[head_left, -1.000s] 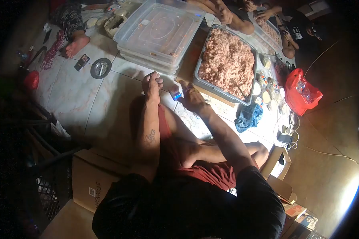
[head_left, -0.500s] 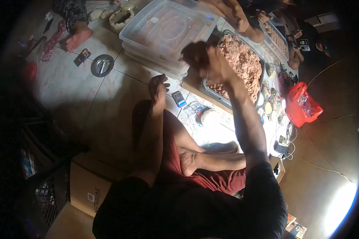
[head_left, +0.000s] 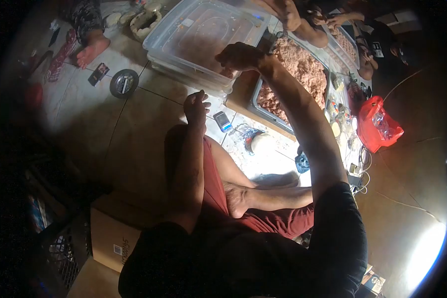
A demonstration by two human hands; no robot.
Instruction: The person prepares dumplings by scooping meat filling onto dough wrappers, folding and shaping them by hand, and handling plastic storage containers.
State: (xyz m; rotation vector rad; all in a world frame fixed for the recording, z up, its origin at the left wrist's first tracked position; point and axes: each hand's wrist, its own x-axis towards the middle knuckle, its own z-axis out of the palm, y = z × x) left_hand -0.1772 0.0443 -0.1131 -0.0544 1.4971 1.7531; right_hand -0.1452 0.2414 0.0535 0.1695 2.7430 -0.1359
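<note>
My left hand (head_left: 196, 108) is raised above the tiled floor beside my knee, its fingers loosely curled and apart, with nothing visible in it. My right hand (head_left: 241, 56) is over the near right corner of the stacked clear plastic trays (head_left: 188, 69); its fingers are bent together in shadow, and what they hold, if anything, is hidden. Right of it, partly behind my forearm, a clear tub holds a mass of pinkish minced meat (head_left: 303, 62). A small device with a lit blue display (head_left: 223, 121) lies on the floor between my hands and my legs.
A round whitish item (head_left: 260, 144) lies near my feet. An ashtray (head_left: 124, 83) and a small pack (head_left: 99, 74) are at the left. Jars (head_left: 336, 129) and a red plastic bag (head_left: 379, 124) are at the right. Other people's arms (head_left: 310, 32) are beyond the meat.
My right hand has moved up and left from beside the small device, past the meat tub, to the trays. The device and the whitish item have come into view. My left hand has stayed nearly still.
</note>
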